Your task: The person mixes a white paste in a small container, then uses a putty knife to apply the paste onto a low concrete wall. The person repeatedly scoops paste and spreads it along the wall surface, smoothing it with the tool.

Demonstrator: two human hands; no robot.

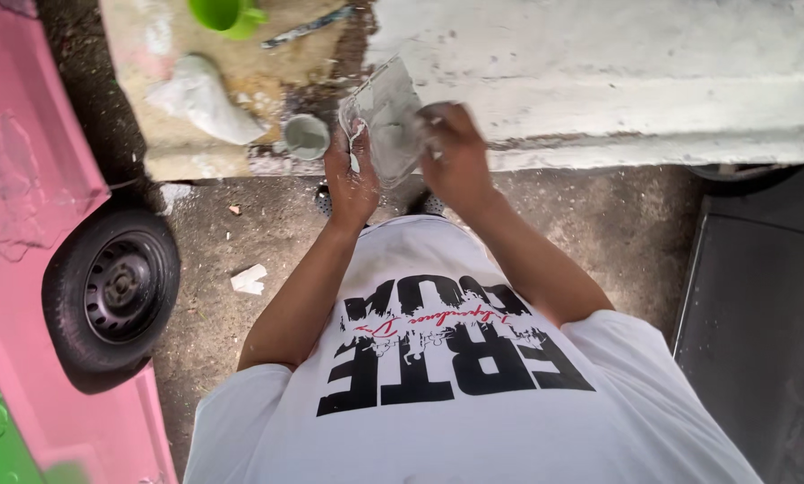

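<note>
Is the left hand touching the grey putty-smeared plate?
Touching. The head view shows the left hand gripping the lower left edge of the grey plate.

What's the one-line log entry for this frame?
left hand: holds grey putty board | right hand: on board, blurred | nearby: small cup, pink car

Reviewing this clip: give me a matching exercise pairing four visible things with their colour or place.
Things:
1. cup
2. car wheel
3. small round container
4. flat grey board

Descriptions:
A. black, beside the pink car body
B. bright green, at the top edge
C. held between the left hand and right hand
D. grey-coated, on the ledge left of the hands

Pairs: 1-B, 2-A, 3-D, 4-C
</note>
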